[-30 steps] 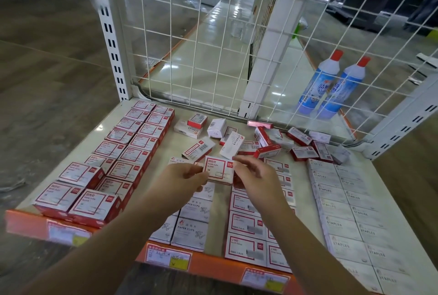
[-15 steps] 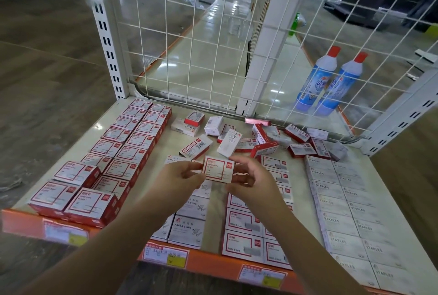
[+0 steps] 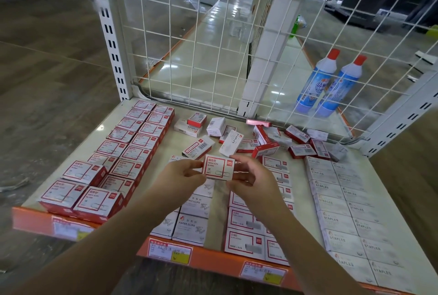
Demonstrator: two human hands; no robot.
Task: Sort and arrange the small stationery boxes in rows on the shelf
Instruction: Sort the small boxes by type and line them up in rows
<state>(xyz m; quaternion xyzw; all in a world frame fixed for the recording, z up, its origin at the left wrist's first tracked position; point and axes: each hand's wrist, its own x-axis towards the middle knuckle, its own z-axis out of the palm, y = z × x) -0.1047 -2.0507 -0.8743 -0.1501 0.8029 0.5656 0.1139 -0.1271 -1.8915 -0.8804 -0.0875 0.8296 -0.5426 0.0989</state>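
Observation:
A red-and-white paper clip box [image 3: 218, 168] is held above the middle of the shelf [image 3: 176, 139], its label facing me. My left hand [image 3: 183, 176] pinches its left edge and my right hand [image 3: 248, 177] grips its right side. On the left lie two rows of matching red paper clip boxes [image 3: 129, 152]. White paper clip boxes [image 3: 190, 226] and red-framed staple boxes [image 3: 246, 228] run in rows under my hands. White staples boxes [image 3: 348, 209] fill the right. A loose jumble of unsorted boxes [image 3: 260, 143] lies at the back.
A white wire grid [image 3: 213, 46] closes the shelf's back and right side. Two blue bottles with red caps [image 3: 329, 84] stand behind it. An orange price rail with labels [image 3: 170, 251] runs along the front edge. A slotted white upright [image 3: 109, 34] stands at the back left.
Both hands have lifted the paper clip box slightly and turned it so its label shows squarely. The view has shifted a little closer.

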